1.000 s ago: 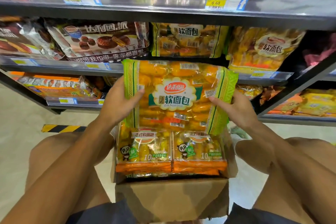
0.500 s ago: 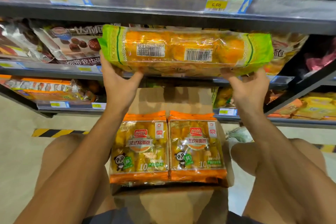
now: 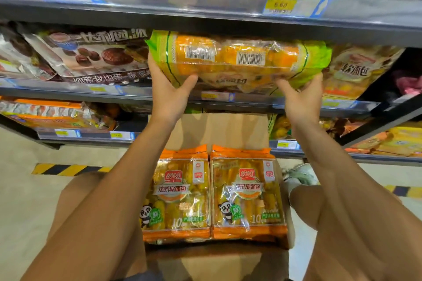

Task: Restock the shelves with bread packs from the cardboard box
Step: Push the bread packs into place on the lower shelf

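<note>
Head view: with your left hand (image 3: 167,96) and right hand (image 3: 301,100) gripping the green-edged bread pack (image 3: 237,59) by its ends, slide it level onto the shelf (image 3: 68,92) (clear of the rail above)

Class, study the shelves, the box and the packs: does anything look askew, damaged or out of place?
Nothing looks damaged or spilled. The green-edged bread pack is tipped with its barcodes facing out, only because the left hand and right hand are holding it at the shelf. Two orange packs lie flat in the cardboard box.

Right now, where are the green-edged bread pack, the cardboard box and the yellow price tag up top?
green-edged bread pack (image 3: 239,57): head view, clear middle by the barcodes.
cardboard box (image 3: 223,130): head view, bare back flap.
yellow price tag (image 3: 282,4): head view, its face.
</note>
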The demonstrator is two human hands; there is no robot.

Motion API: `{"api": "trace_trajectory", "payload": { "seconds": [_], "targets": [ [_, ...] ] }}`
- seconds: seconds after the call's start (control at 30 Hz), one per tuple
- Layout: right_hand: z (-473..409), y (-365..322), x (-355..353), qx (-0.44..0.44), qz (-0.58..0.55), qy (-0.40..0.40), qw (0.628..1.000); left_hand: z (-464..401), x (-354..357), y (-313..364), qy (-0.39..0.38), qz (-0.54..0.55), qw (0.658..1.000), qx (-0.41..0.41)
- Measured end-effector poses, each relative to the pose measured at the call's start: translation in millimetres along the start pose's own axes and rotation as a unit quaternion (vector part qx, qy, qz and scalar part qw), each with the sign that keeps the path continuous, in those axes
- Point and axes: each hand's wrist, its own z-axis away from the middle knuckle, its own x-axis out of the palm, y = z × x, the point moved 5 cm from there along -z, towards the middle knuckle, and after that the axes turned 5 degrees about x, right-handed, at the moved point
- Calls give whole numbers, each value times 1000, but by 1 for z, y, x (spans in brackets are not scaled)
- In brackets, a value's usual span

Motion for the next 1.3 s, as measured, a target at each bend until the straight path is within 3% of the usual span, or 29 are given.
{"api": "trace_trajectory", "payload": {
  "seconds": [0.17, 0.33, 0.53, 0.7, 0.83, 0.9, 0.97, 1.13, 1.3],
  "targets": [
    [-2, -5, 0, 8, -14, 3, 1000, -13, -6, 6, 59, 6, 998, 29],
    [-21, -25, 11, 1, 64, 15, 998, -32, 2, 23, 92, -19, 995, 36],
    [-33, -10, 16, -10, 147, 2, 989, -34, 17, 8, -17, -113, 993, 27],
    [-30, -13, 25, -72, 263, -5, 962, -41, 22, 12, -74, -302, 950, 16],
    [-25, -10, 39, -194, 420, -24, 886, -43, 20, 8, -99, -397, 912, 35],
    [-22, -4, 43, -245, 477, -43, 843, -42, 18, 11, -87, -395, 913, 60],
    [-18, -1, 42, -266, 494, -56, 826, -37, 17, 15, -80, -387, 914, 92],
    [-22, -5, 33, -241, 499, -80, 828, -27, 21, 28, -99, -426, 875, 210],
    [-24, -13, 38, -200, 493, -80, 843, -32, 30, 16, -156, -462, 854, 184]
  ]
}}
